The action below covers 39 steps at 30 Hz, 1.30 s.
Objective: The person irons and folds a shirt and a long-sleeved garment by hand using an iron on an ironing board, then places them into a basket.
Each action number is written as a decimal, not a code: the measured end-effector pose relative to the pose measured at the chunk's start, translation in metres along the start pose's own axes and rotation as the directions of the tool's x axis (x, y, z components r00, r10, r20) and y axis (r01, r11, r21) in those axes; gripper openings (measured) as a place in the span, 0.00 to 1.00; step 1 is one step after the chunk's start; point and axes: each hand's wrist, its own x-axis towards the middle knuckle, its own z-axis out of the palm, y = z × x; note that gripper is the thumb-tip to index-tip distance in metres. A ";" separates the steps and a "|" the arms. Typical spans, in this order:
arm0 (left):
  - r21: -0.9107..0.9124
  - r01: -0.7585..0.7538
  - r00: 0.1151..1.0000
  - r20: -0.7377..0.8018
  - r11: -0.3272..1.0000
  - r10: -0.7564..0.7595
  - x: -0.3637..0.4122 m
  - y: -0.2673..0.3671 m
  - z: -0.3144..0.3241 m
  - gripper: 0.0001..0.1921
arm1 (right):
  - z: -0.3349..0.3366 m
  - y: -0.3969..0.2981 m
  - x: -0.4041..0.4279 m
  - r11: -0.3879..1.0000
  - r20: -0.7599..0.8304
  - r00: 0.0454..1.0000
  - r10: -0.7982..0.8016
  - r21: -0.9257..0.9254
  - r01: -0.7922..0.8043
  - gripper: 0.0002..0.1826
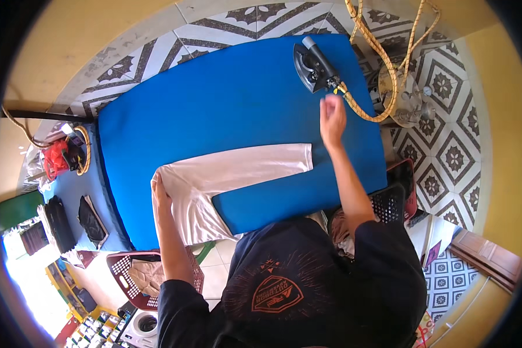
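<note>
A pale long-sleeved garment (243, 167) lies on the blue cloth cover of the ironing table (226, 104), its sleeve stretched out to the right and its body hanging over the near edge. My left hand (160, 191) rests at the garment's left shoulder edge; whether its fingers grip the cloth I cannot tell. Above the table's right part is my right hand (333, 117), slightly blurred, with bent fingers and nothing seen in it. Just beyond it, a black steam iron (315, 65) lies at the far right of the table, its hose joined at the near end.
A yellow steam hose (389, 98) loops over the table's right edge. Folded dark clothes (60, 224) lie on a second blue surface at left, with a red plastic bag (55, 158). A dark red basket (122, 278) holding cloth stands below left, a black basket (387, 202) at right.
</note>
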 end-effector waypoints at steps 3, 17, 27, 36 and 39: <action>0.017 -0.027 0.999 -0.019 0.999 0.027 -0.006 0.010 0.001 0.23 | 0.046 -0.001 0.121 0.951 -0.077 0.975 -0.208 -0.251 0.183 0.21; -0.058 0.122 0.981 -0.145 0.991 -0.129 0.013 0.012 0.013 0.17 | 0.098 0.016 0.185 0.835 0.636 0.615 0.466 -0.547 -0.067 0.42; -0.220 0.215 0.975 -0.011 0.951 -0.223 0.007 0.020 -0.012 0.21 | 0.025 -0.153 -0.059 0.889 0.984 0.163 0.078 -0.143 0.436 0.31; -0.175 0.191 0.981 0.021 0.966 -0.190 0.011 0.038 -0.016 0.17 | 0.166 -0.264 -0.179 0.933 0.960 0.271 -0.064 -0.038 0.357 0.26; -0.151 0.164 0.984 -0.045 0.975 -0.173 0.014 0.032 -0.023 0.18 | 0.208 -0.296 -0.199 0.928 0.943 0.321 -0.086 -0.042 0.370 0.25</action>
